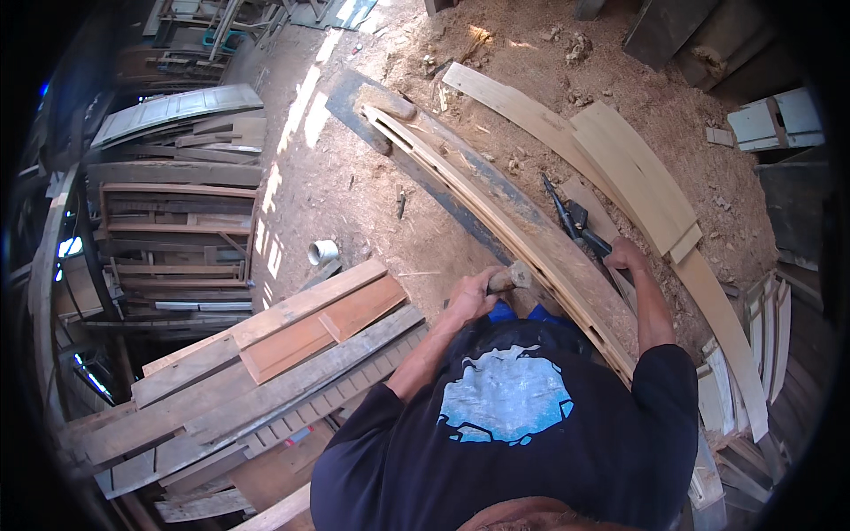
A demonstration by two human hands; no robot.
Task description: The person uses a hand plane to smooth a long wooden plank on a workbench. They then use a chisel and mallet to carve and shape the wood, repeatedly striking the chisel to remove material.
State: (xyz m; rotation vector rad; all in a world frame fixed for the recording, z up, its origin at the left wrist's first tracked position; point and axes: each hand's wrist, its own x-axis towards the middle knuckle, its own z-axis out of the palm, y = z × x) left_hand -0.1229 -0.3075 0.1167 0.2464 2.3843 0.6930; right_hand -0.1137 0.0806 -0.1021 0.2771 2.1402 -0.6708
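Head view: left grip (475,296) clasps wooden tool (511,279), right grip (627,255) black tool (576,215), slotted timber (482,206) between.

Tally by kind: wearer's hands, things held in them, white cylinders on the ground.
Hands: 2 (left hand, right hand)
Held things: 2 (wooden tool in the left, black tool in the right)
White cylinder: 1
Total: 5

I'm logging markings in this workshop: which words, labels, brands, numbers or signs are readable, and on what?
None can be read.
Dark shirt: a pale blue and white print, no legible lettering.
Black tool in the right hand: any markings are too small to read.
Slotted wooden length: no lettering visible.
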